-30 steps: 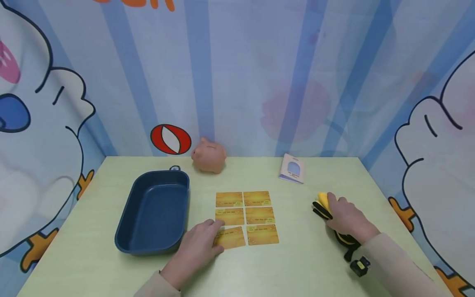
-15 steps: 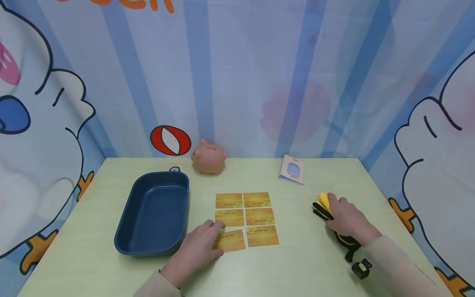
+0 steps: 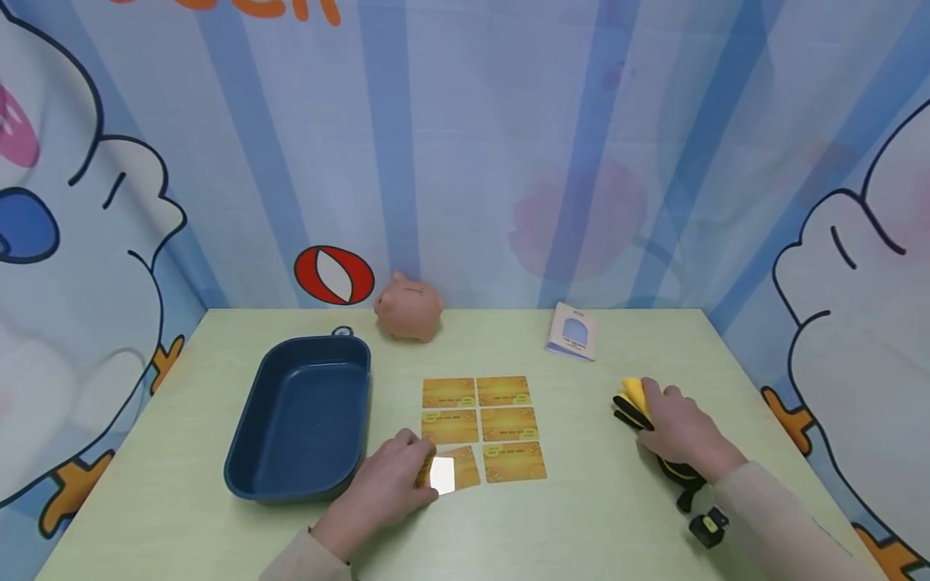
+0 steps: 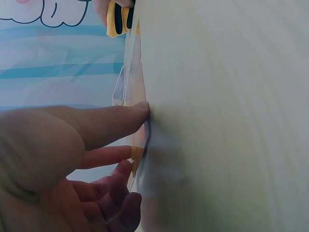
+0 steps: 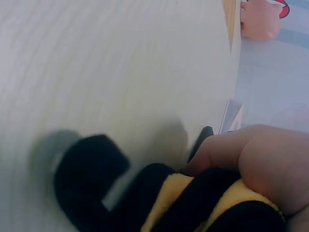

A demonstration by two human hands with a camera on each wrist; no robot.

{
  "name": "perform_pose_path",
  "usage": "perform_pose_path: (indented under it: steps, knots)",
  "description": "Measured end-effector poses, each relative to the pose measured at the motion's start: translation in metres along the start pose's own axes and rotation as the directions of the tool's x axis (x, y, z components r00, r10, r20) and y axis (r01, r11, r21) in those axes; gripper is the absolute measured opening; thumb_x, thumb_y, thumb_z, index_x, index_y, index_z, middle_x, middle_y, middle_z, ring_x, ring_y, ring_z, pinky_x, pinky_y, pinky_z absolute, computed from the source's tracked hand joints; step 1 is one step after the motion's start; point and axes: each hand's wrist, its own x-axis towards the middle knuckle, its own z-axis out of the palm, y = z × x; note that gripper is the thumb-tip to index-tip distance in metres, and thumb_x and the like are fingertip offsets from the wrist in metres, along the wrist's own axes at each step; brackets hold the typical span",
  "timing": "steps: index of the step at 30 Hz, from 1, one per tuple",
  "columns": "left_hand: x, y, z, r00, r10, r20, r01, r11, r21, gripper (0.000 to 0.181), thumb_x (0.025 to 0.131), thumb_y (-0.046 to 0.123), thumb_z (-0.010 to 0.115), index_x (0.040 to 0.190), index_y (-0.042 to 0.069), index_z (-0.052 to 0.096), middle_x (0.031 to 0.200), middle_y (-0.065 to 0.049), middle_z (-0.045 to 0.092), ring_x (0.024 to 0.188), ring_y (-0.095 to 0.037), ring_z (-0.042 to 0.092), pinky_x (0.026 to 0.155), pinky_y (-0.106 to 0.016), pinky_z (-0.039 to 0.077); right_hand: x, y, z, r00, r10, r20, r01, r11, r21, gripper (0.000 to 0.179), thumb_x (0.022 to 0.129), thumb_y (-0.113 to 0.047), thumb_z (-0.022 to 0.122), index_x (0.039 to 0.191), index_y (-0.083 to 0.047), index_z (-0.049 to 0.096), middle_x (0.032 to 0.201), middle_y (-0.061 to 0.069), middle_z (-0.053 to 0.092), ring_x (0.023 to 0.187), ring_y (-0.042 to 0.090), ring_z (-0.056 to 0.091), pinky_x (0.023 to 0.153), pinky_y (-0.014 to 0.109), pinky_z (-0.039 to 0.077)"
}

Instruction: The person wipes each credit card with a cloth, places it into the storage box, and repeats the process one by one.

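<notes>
Six-card layout aside, the nearest-left gold card (image 3: 465,468) is pinched at its left end by my left hand (image 3: 385,484), and bright glare crosses it. It looks slightly bent or tilted. In the left wrist view, the thumb (image 4: 120,121) touches one edge of this card (image 4: 138,154) and a fingertip the other. Several more gold cards (image 3: 508,424) lie flat in two columns. At the right, my right hand (image 3: 686,432) grips a black-and-yellow striped plush toy (image 3: 634,397), partly hidden beneath the palm. The right wrist view shows its stripes (image 5: 174,193) close up.
A deep blue tray (image 3: 240,452) stands left of the left hand. Toward the back are a pink piggy bank (image 3: 409,308) and a small pale booklet (image 3: 572,331). A small black object (image 3: 708,526) lies beside the right sleeve. Printed cloth (image 3: 465,161) backs the table.
My left fingers have curled in on the near-left card, lifting or bending its left end so that glare appears. The right hand and plush toy stay in place.
</notes>
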Motion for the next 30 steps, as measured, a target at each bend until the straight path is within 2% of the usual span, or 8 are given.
perform_pose_path:
  steps: [7,12,18,23,27,30]
  knots:
    - [-0.0008,-0.0003,0.0022,1.0,0.019,-0.02,-0.019,1.0,0.013,0.046,0.08,0.022,0.093,0.116,0.008,0.068,0.102,-0.004,0.053,0.079,-0.016,0.05,0.061,-0.032,0.044,-0.0013,0.0036,0.0017,0.999,-0.029,-0.029,0.029,0.999,0.012,0.08,0.09,-0.012,0.073,0.153,0.01,0.028,0.121,0.039,0.052,0.09,0.04,0.059,0.067,0.053,0.055]
    - [-0.0019,-0.0011,0.0026,0.999,0.026,-0.031,-0.026,1.0,0.014,0.046,0.081,0.021,0.091,0.118,0.012,0.065,0.094,-0.001,0.055,0.074,-0.014,0.049,0.058,-0.033,0.042,-0.0014,0.0038,0.0002,0.999,-0.041,-0.029,0.042,0.999,0.032,0.079,0.092,-0.012,0.072,0.154,0.01,0.028,0.12,0.037,0.053,0.09,0.037,0.059,0.069,0.051,0.055]
    - [-0.0028,-0.0033,0.004,0.999,-0.006,-0.052,0.002,0.996,-0.084,0.048,0.077,0.014,0.091,0.118,0.015,0.066,0.093,0.001,0.055,0.077,-0.014,0.047,0.064,-0.031,0.042,0.0006,0.0018,0.0006,0.999,-0.034,-0.028,0.036,0.998,0.054,0.079,0.092,-0.012,0.072,0.155,0.01,0.028,0.123,0.037,0.054,0.093,0.037,0.06,0.076,0.054,0.056]
    - [-0.003,-0.0057,0.0024,0.997,-0.009,-0.079,-0.004,0.986,-0.169,0.046,0.078,0.002,0.088,0.117,0.013,0.069,0.095,-0.001,0.054,0.079,-0.013,0.048,0.066,-0.026,0.043,0.0038,-0.0002,0.0018,0.999,-0.039,-0.031,0.041,0.997,0.071,0.08,0.094,-0.014,0.072,0.156,0.009,0.028,0.125,0.036,0.055,0.098,0.037,0.061,0.081,0.055,0.056]
    - [-0.0018,-0.0083,0.0003,0.998,-0.014,-0.057,0.0,0.974,-0.226,0.044,0.08,-0.001,0.086,0.119,0.014,0.07,0.095,0.0,0.056,0.078,-0.012,0.049,0.067,-0.026,0.044,0.0055,-0.0013,0.0017,0.998,-0.048,-0.028,0.05,0.995,0.081,0.08,0.094,-0.014,0.072,0.156,0.009,0.027,0.125,0.035,0.055,0.098,0.036,0.061,0.081,0.055,0.056]
    - [-0.0009,-0.0097,-0.002,0.999,-0.022,-0.033,0.01,0.951,-0.309,0.043,0.084,-0.002,0.082,0.122,0.015,0.071,0.095,0.001,0.061,0.079,-0.013,0.054,0.068,-0.026,0.047,0.0054,-0.0017,0.0009,0.998,-0.05,-0.027,0.052,0.995,0.09,0.08,0.094,-0.014,0.072,0.157,0.008,0.027,0.125,0.034,0.055,0.097,0.035,0.061,0.08,0.054,0.056]
